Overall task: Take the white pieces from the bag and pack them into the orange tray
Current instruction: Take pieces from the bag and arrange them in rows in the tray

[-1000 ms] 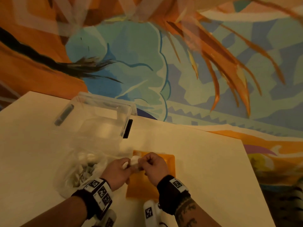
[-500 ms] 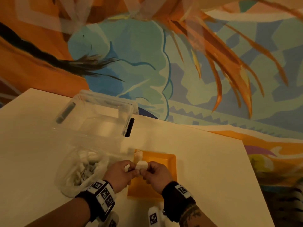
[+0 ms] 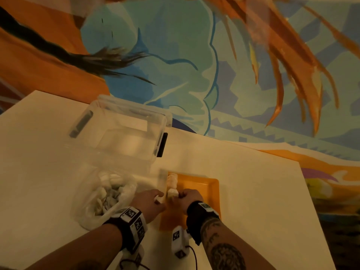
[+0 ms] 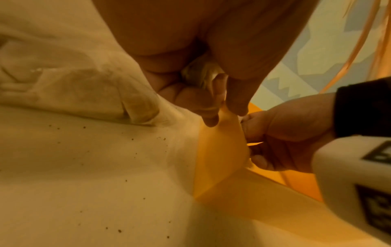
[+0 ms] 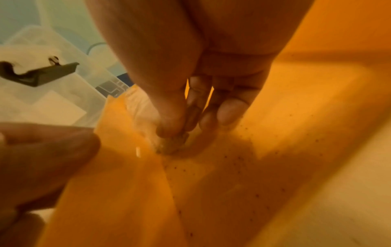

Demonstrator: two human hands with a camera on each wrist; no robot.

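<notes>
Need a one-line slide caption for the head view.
Right hand sets a white piece into the orange tray beside the bag; left hand alongside.

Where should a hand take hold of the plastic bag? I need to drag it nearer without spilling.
Pinch the crumpled rim on the bag's right side, coming from above. The mouth gapes upward with white pieces heaped inside, so gripping low would likely tip them out.

Bag (image 3: pixel 105 195) left of tray (image 3: pixel 213 191)
</notes>
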